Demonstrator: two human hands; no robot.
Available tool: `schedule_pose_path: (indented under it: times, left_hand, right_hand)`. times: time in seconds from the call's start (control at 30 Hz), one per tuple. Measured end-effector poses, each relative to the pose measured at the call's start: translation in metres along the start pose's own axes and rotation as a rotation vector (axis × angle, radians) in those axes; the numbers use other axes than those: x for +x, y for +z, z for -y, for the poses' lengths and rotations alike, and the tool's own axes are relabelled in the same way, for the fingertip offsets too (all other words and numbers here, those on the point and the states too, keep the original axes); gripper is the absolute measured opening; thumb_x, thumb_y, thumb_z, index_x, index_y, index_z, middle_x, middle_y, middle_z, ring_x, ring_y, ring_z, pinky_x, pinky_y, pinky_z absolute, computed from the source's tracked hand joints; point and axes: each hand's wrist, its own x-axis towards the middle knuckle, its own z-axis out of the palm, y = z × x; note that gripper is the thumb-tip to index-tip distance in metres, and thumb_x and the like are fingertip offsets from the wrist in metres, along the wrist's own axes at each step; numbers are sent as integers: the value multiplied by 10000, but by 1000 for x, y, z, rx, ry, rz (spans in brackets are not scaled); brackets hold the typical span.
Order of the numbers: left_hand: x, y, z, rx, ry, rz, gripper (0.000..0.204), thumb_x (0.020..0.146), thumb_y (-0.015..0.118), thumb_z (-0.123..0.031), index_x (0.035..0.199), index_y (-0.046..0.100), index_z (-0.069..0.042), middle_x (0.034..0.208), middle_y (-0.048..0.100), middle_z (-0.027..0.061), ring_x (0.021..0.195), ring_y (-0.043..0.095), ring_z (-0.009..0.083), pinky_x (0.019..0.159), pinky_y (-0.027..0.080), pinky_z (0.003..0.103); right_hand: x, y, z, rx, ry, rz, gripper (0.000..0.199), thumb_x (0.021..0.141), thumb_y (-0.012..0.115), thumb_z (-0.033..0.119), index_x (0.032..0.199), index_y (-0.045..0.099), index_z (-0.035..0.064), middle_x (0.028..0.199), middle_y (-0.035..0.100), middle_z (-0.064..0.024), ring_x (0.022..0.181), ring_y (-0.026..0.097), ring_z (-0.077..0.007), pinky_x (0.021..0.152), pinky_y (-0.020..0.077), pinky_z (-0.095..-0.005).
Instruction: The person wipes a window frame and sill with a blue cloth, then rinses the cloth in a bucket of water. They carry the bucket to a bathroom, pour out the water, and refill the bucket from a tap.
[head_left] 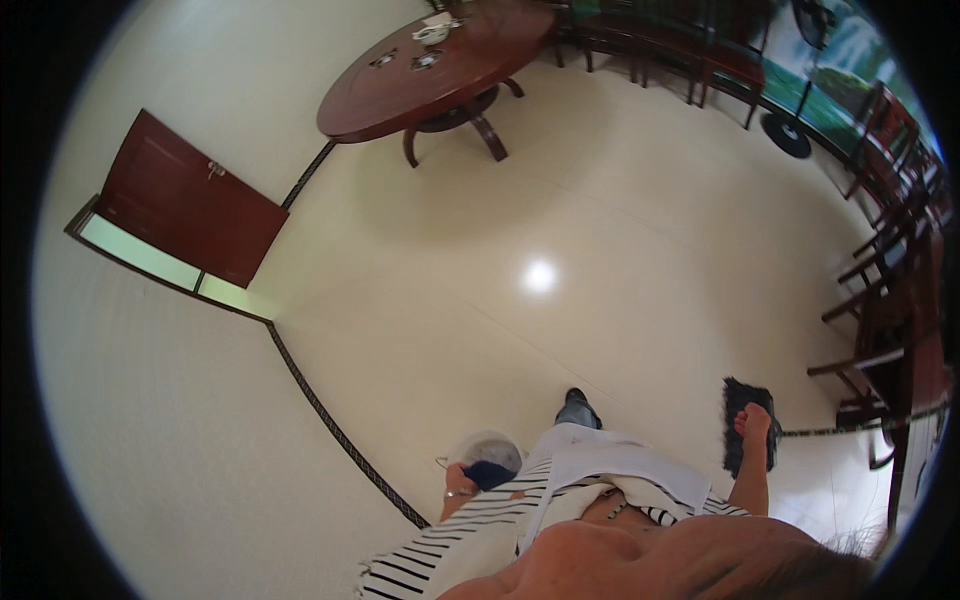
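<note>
At the lower middle, my left hand (461, 479) is closed at the near rim of a whitish round bucket (484, 447). A dark blue cloth (492, 476) lies over the bucket's near side, right beside the fingers, some of which are hidden. A thin wire-like piece sticks out left of the rim. Out to the right, my right hand (753, 421) has its fingers curled in, and nothing shows in it. Beneath it in the view lies a dark, shaggy-edged mat (738, 392).
A round dark-red table (400, 98) with a few small dishes stands at the far left. An open red door (190, 200) is on the left wall. Wooden chairs (735, 72) line the far side and the right. A black round fan base (786, 135) stands far right.
</note>
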Motion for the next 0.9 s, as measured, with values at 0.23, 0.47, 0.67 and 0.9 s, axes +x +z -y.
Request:
schedule_pose_path:
  times: [0.23, 0.47, 0.67, 0.9]
  left_hand:
    - [31, -43, 3, 273, 499, -218, 144, 605, 683, -79, 716, 607, -30, 702, 602, 144, 654, 597, 282, 631, 485, 387]
    - [93, -141, -170, -1407, -465, -246, 131, 641, 532, 43, 722, 525, -60, 695, 536, 66, 651, 570, 211, 569, 483, 307]
    - [208, -233, -247, -1431, -222, -115, 229, 678, 542, -3, 904, 568, -22, 860, 623, 101, 802, 624, 206, 673, 522, 307]
    - [389, -350, -331, -1372, -151, -75, 493, 767, 502, -21, 1259, 498, 22, 1154, 577, 116, 1029, 576, 207, 855, 475, 290]
  right_hand:
    - [-81, 430, 59, -546, -265, 914, 195, 934, 515, 241, 948, 546, 49, 699, 582, -80, 585, 567, -152, 527, 492, -293]
    - [-375, 704, -20, -1064, -44, 1803, 564, 910, 485, 538, 947, 597, -14, 772, 620, -103, 651, 569, -179, 579, 493, -329]
    - [-486, 829, -7, -897, 116, 1867, 574, 873, 603, 413, 1097, 542, -111, 764, 603, -136, 661, 586, -198, 553, 469, -318]
    - [-534, 1031, 94, -806, -83, 1646, 645, 795, 669, 232, 1254, 396, -131, 888, 594, -172, 740, 597, -188, 614, 494, -299]
